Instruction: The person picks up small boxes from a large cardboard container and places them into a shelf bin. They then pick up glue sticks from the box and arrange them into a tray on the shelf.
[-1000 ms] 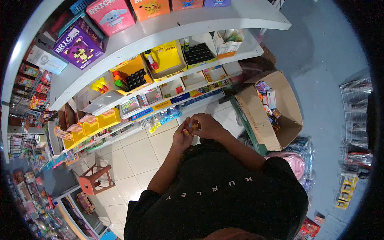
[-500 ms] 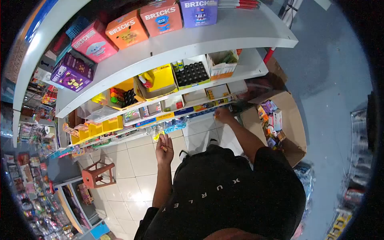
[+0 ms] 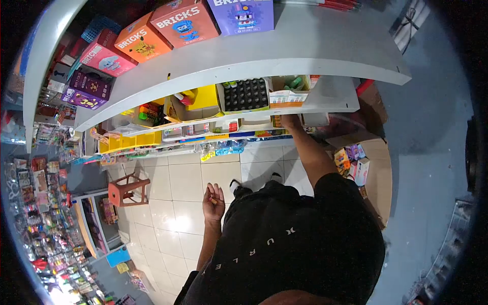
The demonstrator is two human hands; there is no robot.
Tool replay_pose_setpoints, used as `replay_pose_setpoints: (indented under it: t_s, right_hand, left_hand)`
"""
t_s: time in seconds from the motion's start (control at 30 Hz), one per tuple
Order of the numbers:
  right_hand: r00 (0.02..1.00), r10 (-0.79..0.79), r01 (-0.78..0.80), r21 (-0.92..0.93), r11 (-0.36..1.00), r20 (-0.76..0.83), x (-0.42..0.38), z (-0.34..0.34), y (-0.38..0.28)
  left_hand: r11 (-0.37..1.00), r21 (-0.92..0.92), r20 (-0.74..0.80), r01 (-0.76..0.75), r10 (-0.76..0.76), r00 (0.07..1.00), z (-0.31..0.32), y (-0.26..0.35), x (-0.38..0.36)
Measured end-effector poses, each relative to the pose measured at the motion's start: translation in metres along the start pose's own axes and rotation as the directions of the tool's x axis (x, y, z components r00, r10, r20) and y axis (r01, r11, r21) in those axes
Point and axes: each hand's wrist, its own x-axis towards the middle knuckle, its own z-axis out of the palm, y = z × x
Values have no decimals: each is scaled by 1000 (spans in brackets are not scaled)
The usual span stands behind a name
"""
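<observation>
My left hand (image 3: pixel 213 207) is palm up over the floor, fingers loosely curled. In its palm lies a small orange-brown piece (image 3: pixel 213 201), too small to identify. My right hand (image 3: pixel 291 122) reaches into the lower shelf, at a shallow compartment with small yellow-orange items (image 3: pixel 276 121). Its fingers are hidden by the hand itself and the shelf edge, so any item in them does not show. Just left of it is a white compartment (image 3: pixel 255 121), and above it stands a carton (image 3: pixel 288 96) with green things inside.
Several "BRICKS" boxes (image 3: pixel 185 25) line the top shelf (image 3: pixel 315 46). Below are a black bottle-cap-like grid (image 3: pixel 245 95) and yellow bins (image 3: pixel 129 142). An open cardboard box (image 3: pixel 378 178) with packets stands at right. A red-brown stool (image 3: pixel 127 190) is on the tiled floor.
My right hand has gone from in front of the shelf into the compartment area. My left hand has drawn back from the shelf, its palm turned up. The head view has shifted.
</observation>
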Motion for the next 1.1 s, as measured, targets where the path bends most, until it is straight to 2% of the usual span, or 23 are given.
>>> replay_pose_setpoints:
  t_s: [0.2,0.37,0.47,0.57,0.67,0.77,0.87,0.9,0.93,1.0,1.03,1.1]
  right_hand:
    - [988,35,-48,83,995,153,-4,-17,-9]
    - [997,50,-58,147,987,60,-7,8,2]
    - [991,97,-114,224,968,89,-14,21,12]
    - [963,149,-197,205,959,226,-11,-6,-4]
    - [982,115,-147,221,964,151,-14,-7,-3]
    - [968,195,-226,214,950,157,-18,-37,-19]
    - [995,7,29,377,926,-95,-26,-58,-28]
    - [992,40,10,394,919,-118,-34,-52,-27]
    - [994,58,-17,404,914,-91,-43,-60,-31]
    - [996,87,-65,434,899,-31,-69,-76,-51]
    - [987,161,-128,537,834,-14,-84,-77,-63]
    - [986,153,-160,645,747,67,-102,-101,-98]
  left_hand:
    - [998,-50,33,29,-28,999,-2,-9,-4]
    - [999,-17,-72,-40,38,997,6,-13,-7]
    - [999,-10,-46,-53,53,998,-1,-14,-5]
    - [999,-26,15,-38,39,999,-3,-14,-6]
    - [999,-48,53,-11,14,999,2,-12,-5]
    - [998,27,102,-58,55,993,25,-7,-5]
    - [1000,14,221,1,-4,975,53,1,8]
    - [1000,6,280,24,-25,960,63,2,15]
    - [999,0,336,45,-43,941,74,3,22]
    - [996,-41,314,79,-62,947,114,0,21]
    - [994,-31,370,107,-88,925,124,0,26]
    - [983,-31,484,178,-141,863,146,-4,33]
